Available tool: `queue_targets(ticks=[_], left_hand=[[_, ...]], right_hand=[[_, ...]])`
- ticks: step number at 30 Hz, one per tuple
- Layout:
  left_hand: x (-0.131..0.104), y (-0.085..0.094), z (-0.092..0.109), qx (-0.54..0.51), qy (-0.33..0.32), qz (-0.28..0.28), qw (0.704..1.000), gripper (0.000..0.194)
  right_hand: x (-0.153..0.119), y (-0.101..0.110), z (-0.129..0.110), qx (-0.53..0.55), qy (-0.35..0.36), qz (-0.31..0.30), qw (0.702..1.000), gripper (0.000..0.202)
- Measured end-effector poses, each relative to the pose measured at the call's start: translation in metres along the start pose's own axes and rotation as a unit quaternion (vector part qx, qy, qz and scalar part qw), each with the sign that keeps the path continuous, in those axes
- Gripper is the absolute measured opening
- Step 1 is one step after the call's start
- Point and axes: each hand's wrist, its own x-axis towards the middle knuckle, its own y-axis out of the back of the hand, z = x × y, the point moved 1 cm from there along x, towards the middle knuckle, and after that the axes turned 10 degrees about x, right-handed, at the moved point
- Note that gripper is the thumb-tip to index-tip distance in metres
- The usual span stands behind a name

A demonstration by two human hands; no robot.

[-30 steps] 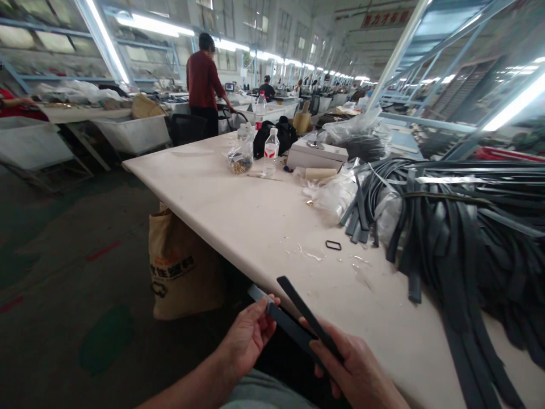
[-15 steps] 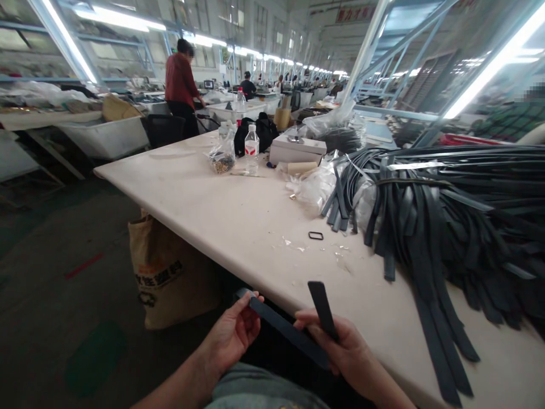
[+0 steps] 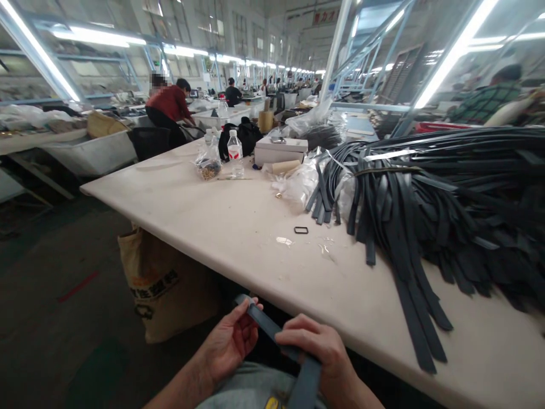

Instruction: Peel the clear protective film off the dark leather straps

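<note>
Head view, only view. Both hands low at frame bottom, in front of the near edge of the worktop point(image 3: 238, 227), over the lap, not on the surface. Left hand point(image 3: 230, 341): grip pinching the far end of a dark strap point(image 3: 266, 325), thumb on top, fingers curled under. Right hand point(image 3: 317, 349): grip closed around the same strap further along, knuckles up; strap runs from the left fingers under the right hand and hangs down toward the bottom edge. Strap sits just below and off the worktop rim, not touching it as far as I can tell.

Worktop edge runs diagonal from the left corner to lower right. Wide bare stretch of surface between the near edge and the clutter; only a small black ring point(image 3: 301, 230) and bits of clear film point(image 3: 284, 241) lie there. Right side is filled by a big pile of dark straps point(image 3: 426, 193), several ends reaching toward the near edge, two stopping just short of it. Farther back: plastic bags point(image 3: 298, 184), white box point(image 3: 281, 150), water bottle point(image 3: 234, 152), small bag of metal parts point(image 3: 207, 166), black bag point(image 3: 244, 135).

Under the left corner of the worktop a tan sack point(image 3: 164, 284) stands on the floor point(image 3: 55, 295); floor left of it open. Beyond, a person in a red top point(image 3: 168, 105) bends over another table, well apart. Another person in plaid point(image 3: 483, 102) at far right.
</note>
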Motion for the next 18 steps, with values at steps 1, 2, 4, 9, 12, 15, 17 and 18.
queue_targets(ticks=[1,2,4,9,12,15,17,18], left_hand=[[0.000,-0.001,-0.005,0.007,0.007,-0.012,1.000,0.015],[0.001,-0.001,-0.010,0.014,0.017,-0.028,0.999,0.015],[0.003,0.000,-0.020,0.026,0.036,-0.069,0.997,0.015],[0.013,0.008,-0.031,0.001,0.009,-0.142,0.990,0.008],[0.027,0.018,-0.026,0.008,0.021,-0.140,0.990,0.025],[0.050,0.038,-0.008,-0.025,0.001,-0.032,0.999,0.040],[0.067,0.057,0.011,-0.057,-0.031,0.056,0.996,0.045],[0.074,0.066,0.023,-0.068,-0.050,0.084,0.993,0.045]], right_hand=[[0.005,-0.003,0.000,-0.016,0.001,-0.008,1.000,0.020],[0.010,-0.006,0.001,-0.036,0.001,-0.017,0.999,0.020],[0.021,-0.012,0.005,-0.067,-0.006,-0.032,0.997,0.021],[0.033,-0.025,0.017,-0.069,-0.036,-0.076,0.994,0.026],[0.029,-0.025,0.014,-0.071,-0.039,-0.056,0.995,0.019],[0.021,-0.020,0.001,-0.002,-0.046,-0.052,0.998,0.013],[0.014,-0.015,-0.006,0.043,-0.050,-0.055,0.996,0.011],[0.010,-0.013,-0.008,0.060,-0.049,-0.056,0.995,0.010]])
